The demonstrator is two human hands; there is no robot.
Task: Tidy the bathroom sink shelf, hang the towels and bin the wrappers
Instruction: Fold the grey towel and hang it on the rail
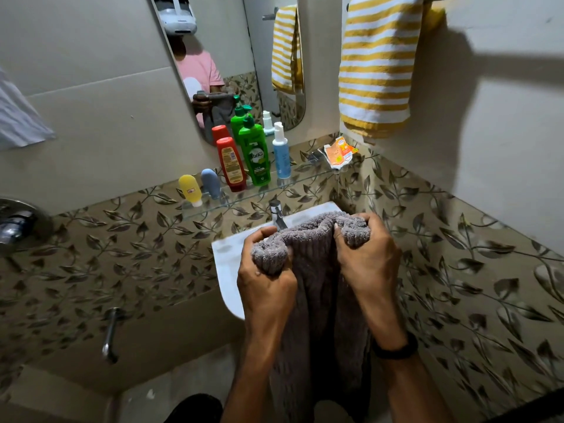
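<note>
A grey towel (314,270) hangs down in front of the white sink (227,264). My left hand (267,276) grips its top left edge and my right hand (367,254) grips its top right edge, both at sink height. A yellow and white striped towel (377,62) hangs on a rail at the upper right. The glass shelf (274,189) above the sink carries a yellow tube (189,189), a blue-grey tube (210,183), a red bottle (231,164), a green bottle (255,154) and a blue pump bottle (281,154). Orange wrappers (338,152) lie at the shelf's right end.
A chrome tap (278,213) stands at the sink's back, partly behind the towel. The mirror (225,56) rises above the shelf. A wall valve (15,227) and a spout (110,334) sit on the left wall. A white cloth (18,117) hangs at far left.
</note>
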